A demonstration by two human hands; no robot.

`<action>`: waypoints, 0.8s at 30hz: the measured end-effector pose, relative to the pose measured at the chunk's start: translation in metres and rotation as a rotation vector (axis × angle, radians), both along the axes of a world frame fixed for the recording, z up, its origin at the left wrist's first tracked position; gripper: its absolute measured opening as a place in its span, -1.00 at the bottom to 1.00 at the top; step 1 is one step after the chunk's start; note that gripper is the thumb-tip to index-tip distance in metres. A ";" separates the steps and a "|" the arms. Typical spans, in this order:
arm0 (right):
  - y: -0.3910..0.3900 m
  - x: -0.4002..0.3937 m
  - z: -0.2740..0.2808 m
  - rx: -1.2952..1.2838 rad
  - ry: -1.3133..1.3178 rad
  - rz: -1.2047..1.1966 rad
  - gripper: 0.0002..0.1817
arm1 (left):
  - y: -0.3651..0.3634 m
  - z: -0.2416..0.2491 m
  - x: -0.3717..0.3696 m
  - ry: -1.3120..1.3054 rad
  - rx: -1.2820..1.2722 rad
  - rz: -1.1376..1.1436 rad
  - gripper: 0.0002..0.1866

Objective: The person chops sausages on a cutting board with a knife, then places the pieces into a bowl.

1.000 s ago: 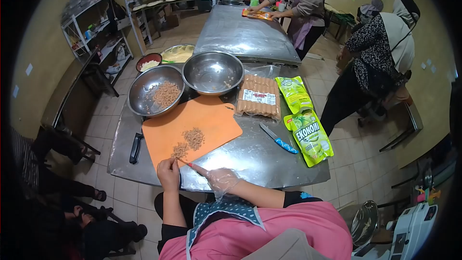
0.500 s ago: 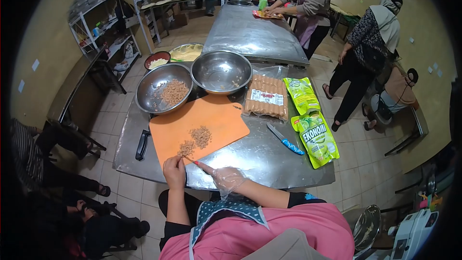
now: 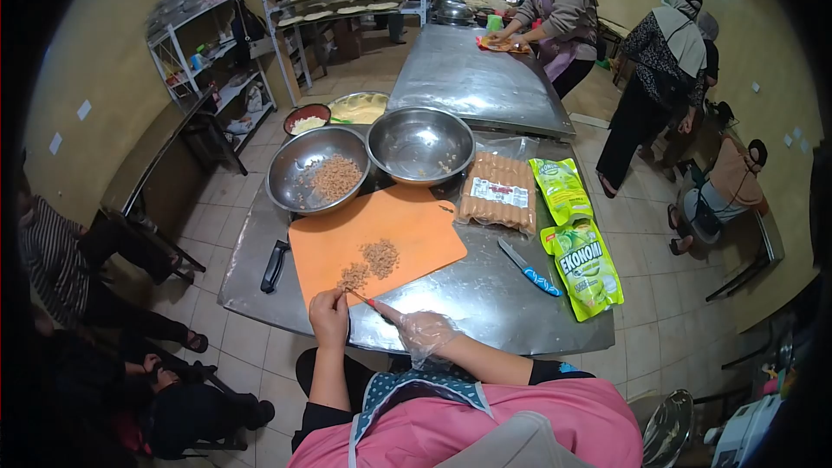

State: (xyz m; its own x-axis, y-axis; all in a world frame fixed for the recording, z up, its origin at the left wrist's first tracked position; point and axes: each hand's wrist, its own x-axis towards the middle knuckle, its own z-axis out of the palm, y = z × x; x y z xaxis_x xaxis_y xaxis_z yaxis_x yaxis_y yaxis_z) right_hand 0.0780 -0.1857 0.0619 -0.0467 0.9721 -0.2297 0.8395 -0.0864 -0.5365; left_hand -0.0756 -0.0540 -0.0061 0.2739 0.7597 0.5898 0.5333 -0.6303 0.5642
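My right hand (image 3: 426, 334), in a clear plastic glove, grips a small knife (image 3: 371, 302) with some red on its handle; the index finger stretches along it. The thin blade points left. My bare left hand (image 3: 329, 319) is closed in a pinch by the blade's tip, and what its fingertips hold is too small to make out. Both hands are at the near edge of an orange cutting board (image 3: 416, 227). Two small heaps of finely chopped pinkish-brown bits (image 3: 380, 257) lie on the board just beyond the fingers.
Behind the board stand a metal bowl (image 3: 290, 165) with more chopped bits and another bowl (image 3: 407, 140) holding scraps. Right are packed sausages (image 3: 498, 193), green pouches (image 3: 585, 270) and a blue-handled knife (image 3: 539, 280). A black-handled knife (image 3: 275, 265) lies left. A co-worker (image 3: 563, 17) stands across.
The camera view has shifted, so the table appears lower and further right. Both hands stay at the board's near edge, and more of the knife blade shows. At right a standing person has moved.
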 end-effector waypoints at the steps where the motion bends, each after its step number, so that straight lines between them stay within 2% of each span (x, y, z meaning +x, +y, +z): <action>1: 0.001 0.001 -0.001 0.006 -0.003 0.005 -0.17 | 0.000 0.000 0.000 -0.003 0.006 0.005 -0.93; 4: 0.005 0.006 -0.017 -0.030 0.014 -0.007 -0.23 | -0.001 0.000 0.001 -0.025 -0.079 0.009 -0.93; 5: 0.009 0.012 -0.039 0.010 0.142 -0.034 -0.27 | 0.000 0.001 0.001 -0.023 -0.056 0.012 -0.93; 9: 0.007 0.030 -0.043 0.200 0.493 -0.069 -0.41 | 0.001 0.000 0.001 -0.027 -0.046 0.015 -0.93; 11: 0.008 0.039 -0.041 0.262 0.504 -0.062 -0.42 | -0.001 0.002 0.001 -0.032 -0.080 0.019 -0.93; 13: 0.005 0.043 -0.002 -0.251 0.799 -0.305 -0.42 | -0.001 0.003 0.001 -0.039 -0.113 0.020 -0.93; 14: 0.010 0.048 -0.021 -0.192 0.861 -0.297 -0.41 | -0.001 0.002 0.001 -0.038 -0.084 0.023 -0.93; 15: 0.015 0.049 -0.040 -0.186 0.860 -0.293 -0.41 | -0.001 0.001 0.001 -0.037 -0.057 0.025 -0.93; 17: 0.029 0.047 -0.063 0.177 0.748 -0.252 -0.45 | 0.000 0.002 0.001 -0.032 -0.055 0.031 -0.93; 21: 0.036 0.046 -0.054 0.226 0.889 -0.243 -0.56 | 0.000 0.001 0.001 -0.029 -0.042 0.032 -0.92; 24: 0.037 0.047 -0.039 0.101 0.925 -0.245 -0.76 | -0.001 0.002 0.001 -0.022 -0.047 0.040 -0.92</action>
State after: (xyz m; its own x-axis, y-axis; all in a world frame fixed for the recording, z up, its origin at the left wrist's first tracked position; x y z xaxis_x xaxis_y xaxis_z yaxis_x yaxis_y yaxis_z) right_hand 0.1255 -0.1491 0.0233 0.0393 0.9922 -0.1184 0.0450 -0.1202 -0.9917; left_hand -0.0743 -0.0550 -0.0045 0.2299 0.7970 0.5585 0.5445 -0.5810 0.6050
